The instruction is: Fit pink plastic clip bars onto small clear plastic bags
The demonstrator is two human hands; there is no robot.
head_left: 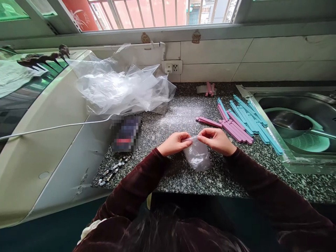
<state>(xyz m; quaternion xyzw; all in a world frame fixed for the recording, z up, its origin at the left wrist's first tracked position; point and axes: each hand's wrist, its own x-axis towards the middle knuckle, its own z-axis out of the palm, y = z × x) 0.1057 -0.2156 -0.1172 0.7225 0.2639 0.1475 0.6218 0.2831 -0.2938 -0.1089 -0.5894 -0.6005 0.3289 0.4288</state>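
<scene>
Over the speckled surface (pixel 168 182), a clear plastic bag (pixel 198 158) is pinched at its far edge by closed fingertips of the left hand (pixel 174 142) and right hand (pixel 218 141), its length running toward the wearer, with pink strips (pixel 233 131) lying just beyond the right hand.

And it's one small clear bag (pixel 198 157) near the countertop's (pixel 162 180) front edge! Over to the right, turquoise sticks (pixel 271 139), more than six, and pink sticks (pixel 232 131), more than four, overlapping too much for an exact count. By the back edge, at least two pink pieces (pixel 209 89). Left side: one pixelated item (pixel 126 134), one beaded strand (pixel 112 172), one heap of clear plastic (pixel 123 87), layers uncountable. Right end: one sink (pixel 286 161), one pan (pixel 287 120), one basket (pixel 312 141)!
</scene>
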